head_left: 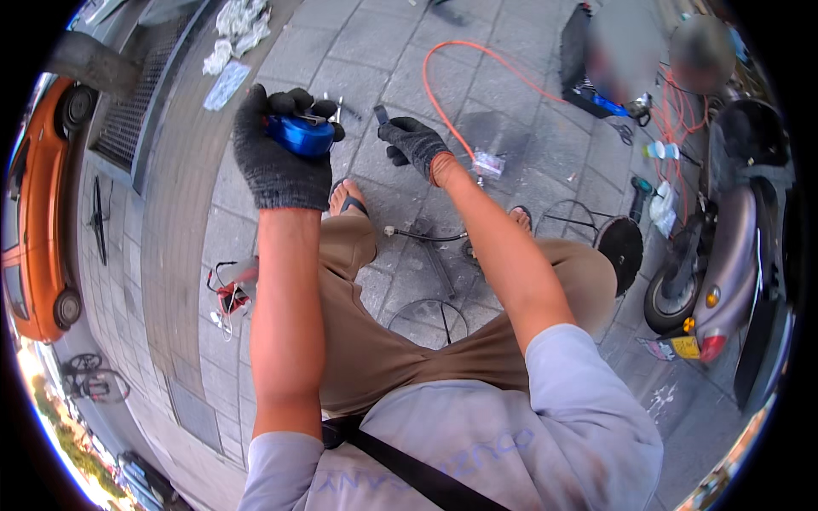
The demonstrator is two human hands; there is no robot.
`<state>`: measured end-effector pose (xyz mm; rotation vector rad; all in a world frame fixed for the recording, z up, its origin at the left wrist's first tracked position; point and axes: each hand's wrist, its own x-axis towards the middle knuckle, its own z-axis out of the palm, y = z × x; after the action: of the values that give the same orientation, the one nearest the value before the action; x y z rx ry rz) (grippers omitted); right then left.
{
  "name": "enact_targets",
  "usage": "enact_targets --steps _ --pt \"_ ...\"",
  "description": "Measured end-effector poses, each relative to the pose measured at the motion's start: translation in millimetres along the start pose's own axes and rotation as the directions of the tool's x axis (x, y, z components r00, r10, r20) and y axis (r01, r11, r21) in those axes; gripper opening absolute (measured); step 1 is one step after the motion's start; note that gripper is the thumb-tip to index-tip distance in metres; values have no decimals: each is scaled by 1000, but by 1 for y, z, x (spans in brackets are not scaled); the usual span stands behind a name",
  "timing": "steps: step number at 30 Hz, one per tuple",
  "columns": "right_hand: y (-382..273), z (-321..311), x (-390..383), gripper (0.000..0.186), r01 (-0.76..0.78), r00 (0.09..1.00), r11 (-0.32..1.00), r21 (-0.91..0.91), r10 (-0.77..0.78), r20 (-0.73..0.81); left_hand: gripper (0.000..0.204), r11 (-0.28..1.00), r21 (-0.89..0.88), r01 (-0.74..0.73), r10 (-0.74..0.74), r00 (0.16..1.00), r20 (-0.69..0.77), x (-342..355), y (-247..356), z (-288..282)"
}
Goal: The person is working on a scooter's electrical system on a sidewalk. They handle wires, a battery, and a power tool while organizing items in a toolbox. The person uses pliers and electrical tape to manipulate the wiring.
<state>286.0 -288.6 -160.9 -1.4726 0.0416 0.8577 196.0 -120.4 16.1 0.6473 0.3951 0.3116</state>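
Both my hands wear dark grey knit gloves. My left hand [285,153] is raised, its fingers wrapped round a shiny blue rounded object [300,136] with a silvery part along its top; its exact kind I cannot make out. My right hand [412,143] is a short way to the right, apart from the blue object. Between its thumb and fingers it pinches a small dark flat strip [381,114]. A thin silvery piece [339,111] shows just beyond the left fingertips, and whether it touches them I cannot tell.
An orange hose [433,94] curves over the paving to a small clear packet [488,163]. Between my feet lies a black hose [426,236]. To the right are a scooter [737,264], a cordless drill [639,198] and an open black case [576,51]. A red device [232,298] sits left.
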Motion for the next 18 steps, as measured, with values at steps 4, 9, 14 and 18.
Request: enact_targets --steps 4,9,14,18 --pt "-56 -17 -88 43 113 993 993 -37 -113 -12 26 1000 8 1 0 997 -73 2 -18 20" --pt "-106 -80 -181 40 195 978 960 -200 -206 -36 22 968 250 9 -51 986 160 20 -69 15" --pt "-107 -153 -241 22 307 946 847 434 -320 -47 24 951 79 298 -300 954 15 -20 -48 41" --pt "-80 -195 -239 20 261 954 708 656 -294 -62 26 954 -165 251 -277 947 -164 -24 -40 36"
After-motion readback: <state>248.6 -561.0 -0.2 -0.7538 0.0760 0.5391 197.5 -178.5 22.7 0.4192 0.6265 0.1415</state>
